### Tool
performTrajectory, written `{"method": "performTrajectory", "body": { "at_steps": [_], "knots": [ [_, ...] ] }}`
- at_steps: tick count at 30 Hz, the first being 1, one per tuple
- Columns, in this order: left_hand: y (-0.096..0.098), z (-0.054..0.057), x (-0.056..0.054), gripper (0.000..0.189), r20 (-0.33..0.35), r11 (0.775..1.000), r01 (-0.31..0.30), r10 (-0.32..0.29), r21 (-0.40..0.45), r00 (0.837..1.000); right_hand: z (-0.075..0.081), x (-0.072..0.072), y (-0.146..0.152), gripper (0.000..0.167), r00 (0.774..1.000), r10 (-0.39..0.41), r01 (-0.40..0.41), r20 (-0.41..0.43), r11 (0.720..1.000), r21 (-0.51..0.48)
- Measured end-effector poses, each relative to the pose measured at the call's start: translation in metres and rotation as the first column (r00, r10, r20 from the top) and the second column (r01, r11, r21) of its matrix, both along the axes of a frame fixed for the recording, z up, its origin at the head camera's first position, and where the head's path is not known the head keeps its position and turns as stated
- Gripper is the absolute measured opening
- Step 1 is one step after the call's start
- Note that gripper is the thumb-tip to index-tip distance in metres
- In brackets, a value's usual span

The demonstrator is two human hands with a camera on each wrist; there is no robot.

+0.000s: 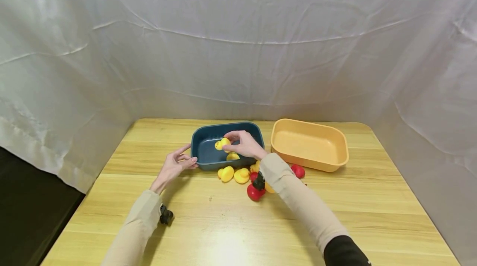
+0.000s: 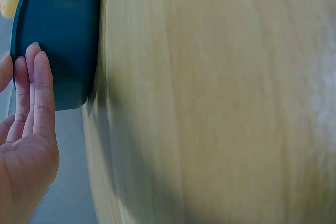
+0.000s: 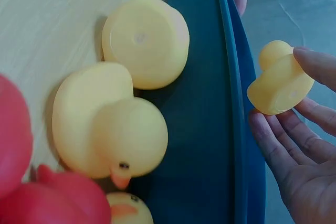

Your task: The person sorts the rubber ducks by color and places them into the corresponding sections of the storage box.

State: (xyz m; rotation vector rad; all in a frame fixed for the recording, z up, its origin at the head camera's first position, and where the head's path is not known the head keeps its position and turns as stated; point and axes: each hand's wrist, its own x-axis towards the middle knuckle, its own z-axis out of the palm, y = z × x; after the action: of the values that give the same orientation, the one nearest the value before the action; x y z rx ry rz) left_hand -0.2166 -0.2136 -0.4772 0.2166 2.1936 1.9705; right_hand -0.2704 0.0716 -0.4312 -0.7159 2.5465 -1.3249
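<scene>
My right hand (image 1: 244, 144) pinches a small yellow rubber duck (image 1: 222, 144) between thumb and fingertips, above the inside of the dark blue bin (image 1: 227, 166). Another yellow duck (image 1: 232, 156) lies in that bin, partly hidden by its front wall. At the bin's left front corner is my left hand (image 1: 177, 166); in the left wrist view its fingers (image 2: 43, 87) are nearly straight and touch the bin near the rim. Along the front of the bin several yellow ducks (image 3: 94, 124) sit on the table, one of them (image 3: 142, 40) tipped with its flat base showing.
Red rubber ducks (image 1: 254, 192) lie in front of the blue bin, near my right wrist, which partly covers them. A yellow-orange bin (image 1: 309, 162) stands to the right, with a red duck (image 1: 298, 171) before it. A pale curtain (image 1: 238, 51) hangs behind the wooden table (image 1: 208, 224).
</scene>
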Motion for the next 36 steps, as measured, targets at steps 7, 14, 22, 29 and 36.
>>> {"method": "performTrajectory", "body": {
  "at_steps": [7, 14, 22, 29, 36],
  "knots": [
    [0.000, 0.000, 0.000, 0.072, 0.008, 1.000, 0.000, 0.000, 0.013, 1.000, 0.000, -0.001, -0.014, 0.044, 0.999, 0.005, -0.006, 0.032, 1.000, 0.017],
    [-0.001, 0.000, 0.000, 0.072, 0.008, 1.000, 0.002, -0.002, 0.002, 1.000, -0.002, -0.003, -0.027, 0.041, 0.998, -0.008, 0.007, 0.062, 1.000, 0.019],
    [-0.001, 0.001, 0.002, 0.072, 0.003, 1.000, -0.004, 0.004, -0.027, 1.000, -0.004, -0.004, -0.040, 0.042, 0.996, -0.008, 0.003, 0.084, 0.999, 0.052],
    [-0.001, 0.001, 0.002, 0.073, -0.005, 0.999, 0.001, -0.001, -0.045, 1.000, -0.006, -0.007, -0.049, 0.042, 0.996, -0.002, -0.003, 0.086, 0.998, 0.057],
    [-0.001, 0.000, 0.001, 0.073, 0.007, 1.000, 0.007, -0.007, -0.014, 1.000, -0.007, -0.007, -0.054, 0.043, 0.996, 0.004, -0.008, 0.094, 0.999, 0.049]
  ]
}}
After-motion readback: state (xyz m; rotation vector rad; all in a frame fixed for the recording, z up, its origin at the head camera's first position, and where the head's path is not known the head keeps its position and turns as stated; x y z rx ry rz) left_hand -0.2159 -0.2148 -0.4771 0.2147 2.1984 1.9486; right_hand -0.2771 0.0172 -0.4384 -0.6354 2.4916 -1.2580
